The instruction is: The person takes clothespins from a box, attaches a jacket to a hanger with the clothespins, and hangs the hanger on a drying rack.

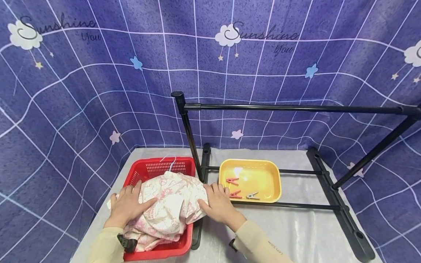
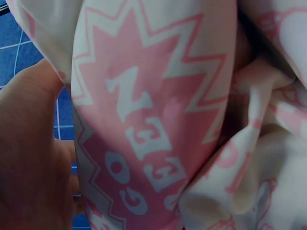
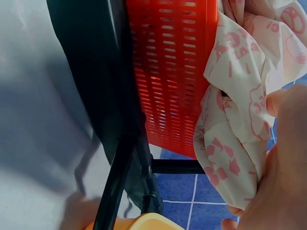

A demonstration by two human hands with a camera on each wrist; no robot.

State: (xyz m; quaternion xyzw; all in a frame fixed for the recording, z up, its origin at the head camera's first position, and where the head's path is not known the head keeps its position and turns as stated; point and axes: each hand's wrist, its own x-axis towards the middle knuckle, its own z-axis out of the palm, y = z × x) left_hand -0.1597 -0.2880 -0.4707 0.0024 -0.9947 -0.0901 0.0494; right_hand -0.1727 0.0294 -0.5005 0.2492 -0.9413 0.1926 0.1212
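Observation:
A white garment (image 1: 171, 201) with pink print lies bunched over the red basket (image 1: 190, 241), its folds filling most of the opening. The hook of a pale hanger (image 1: 171, 163) rises from its far side. On the garment's left side, my left hand (image 1: 128, 204) grips the cloth with the thumb stretched across the top. My right hand (image 1: 220, 204) holds the right side, just past the basket rim, thumb on top and fingers at the outer side. In the right wrist view, cloth (image 3: 235, 158) is between that thumb and the fingers. Pink lettering fills the cloth (image 2: 148, 120) in the left wrist view.
A black rack (image 1: 292, 108) stands right of the basket, its upright (image 1: 190, 142) close by the basket wall. Between its feet sits a yellow tray (image 1: 277, 182) with red clothespins (image 1: 232, 181) and a grey clothespin (image 1: 252, 196). A blue patterned curtain (image 1: 263, 73) hangs behind.

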